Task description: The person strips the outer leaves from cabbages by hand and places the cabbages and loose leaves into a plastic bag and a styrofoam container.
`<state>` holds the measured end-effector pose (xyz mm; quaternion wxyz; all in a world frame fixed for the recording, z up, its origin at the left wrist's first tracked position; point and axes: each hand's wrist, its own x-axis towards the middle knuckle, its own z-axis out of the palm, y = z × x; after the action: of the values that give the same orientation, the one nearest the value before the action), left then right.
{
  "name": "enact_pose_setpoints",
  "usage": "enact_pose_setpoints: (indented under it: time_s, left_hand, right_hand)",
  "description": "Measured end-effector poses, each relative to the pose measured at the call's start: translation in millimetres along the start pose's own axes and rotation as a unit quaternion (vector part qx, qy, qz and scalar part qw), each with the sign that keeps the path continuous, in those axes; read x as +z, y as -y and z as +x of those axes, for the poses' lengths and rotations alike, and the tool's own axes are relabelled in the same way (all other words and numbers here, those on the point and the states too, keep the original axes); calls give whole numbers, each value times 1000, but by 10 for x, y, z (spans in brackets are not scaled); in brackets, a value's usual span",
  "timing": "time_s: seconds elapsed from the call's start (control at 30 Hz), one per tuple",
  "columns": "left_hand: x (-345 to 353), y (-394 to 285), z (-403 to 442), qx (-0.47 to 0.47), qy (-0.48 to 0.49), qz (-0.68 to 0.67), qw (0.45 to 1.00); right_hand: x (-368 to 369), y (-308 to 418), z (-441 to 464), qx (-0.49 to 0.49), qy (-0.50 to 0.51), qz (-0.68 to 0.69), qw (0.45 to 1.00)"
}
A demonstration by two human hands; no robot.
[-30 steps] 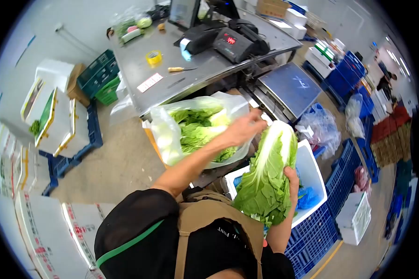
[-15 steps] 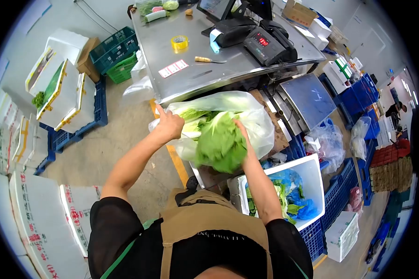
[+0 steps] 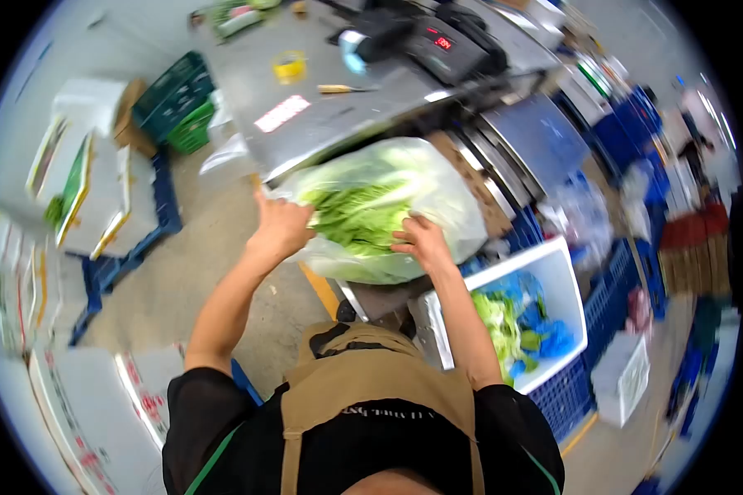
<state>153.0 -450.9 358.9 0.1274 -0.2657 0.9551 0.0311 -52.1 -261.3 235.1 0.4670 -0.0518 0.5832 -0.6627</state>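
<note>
A large translucent plastic bag (image 3: 450, 194) full of leafy green vegetables (image 3: 351, 219) lies in front of me, below the metal table's edge. My left hand (image 3: 281, 229) is closed on the bag's left rim, with the index finger pointing outward. At the right side of the bag's mouth is my right hand (image 3: 423, 242), its bent fingers apart and touching the leaves or the rim. Below it to the right stands a white foam box (image 3: 571, 305) holding loose green leaves (image 3: 495, 322) and blue plastic (image 3: 556, 338).
On the metal table (image 3: 305, 148) are yellow tape (image 3: 289, 68), a wooden-handled knife (image 3: 334, 88), a label sheet (image 3: 281, 114) and a scale display (image 3: 446, 45). A metal platform (image 3: 537, 144) stands at right. Green crates (image 3: 173, 95) and foam boxes (image 3: 99, 194) are at left.
The leafy head that my right hand held above the bag is now down among the greens in it. My right hand has let go. My view has shifted and tilted slightly.
</note>
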Motion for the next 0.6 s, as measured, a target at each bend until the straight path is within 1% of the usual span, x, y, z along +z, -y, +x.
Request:
enact_pose_setpoints:
  time_s: [0.03, 0.1, 0.17, 0.2, 0.23, 0.27, 0.3, 0.33, 0.37, 0.43, 0.47, 0.57, 0.6]
  left_hand:
    - [52, -64, 18, 36, -49, -30, 998]
    - [-12, -313, 3, 92, -70, -82, 990]
    - [-73, -644, -82, 185, -62, -141, 971]
    - [-37, -839, -98, 238, -7, -199, 951]
    - [-9, -1008, -111, 282, 49, -252, 924]
    - [4, -1183, -75, 316, 105, -302, 893]
    - [28, -1422, -18, 347, 159, -313, 869]
    - [90, -1690, 14, 372, 211, -323, 844]
    - [172, -1957, 47, 391, 263, -332, 817]
    - [428, -2433, 197, 404, 338, -347, 776]
    - [585, -2681, 268, 407, 373, -355, 754]
    - [1148, -3395, 476, 433, 364, -320, 760]
    - [1480, -3602, 579, 434, 351, -303, 772]
  right_hand:
    - [-147, 23, -193, -10, 46, 1, 999]
    - [-588, -64, -690, -31, 112, 11, 993]
    - [-980, -110, -1158, -19, 89, 106, 990]
    - [-1240, -238, -1298, -32, 55, 150, 987]
    - [-1480, -359, -1395, -43, -14, 157, 987]
    - [-1778, -592, -1410, -58, -119, 155, 979]
    - [-2132, -896, -1376, -67, -218, 152, 962]
    - [-2516, -1213, -1328, -64, -291, 61, 952]
    - [-2905, -1514, -1277, -57, -357, -31, 932]
    - [-3574, -2047, -1236, -8, -396, -187, 899]
    - [-3772, -2201, -1248, 17, -408, -264, 874]
    - [-3820, -2231, -1439, 85, -380, -503, 772]
    - [-3841, -2259, -1501, 146, -280, -509, 801]
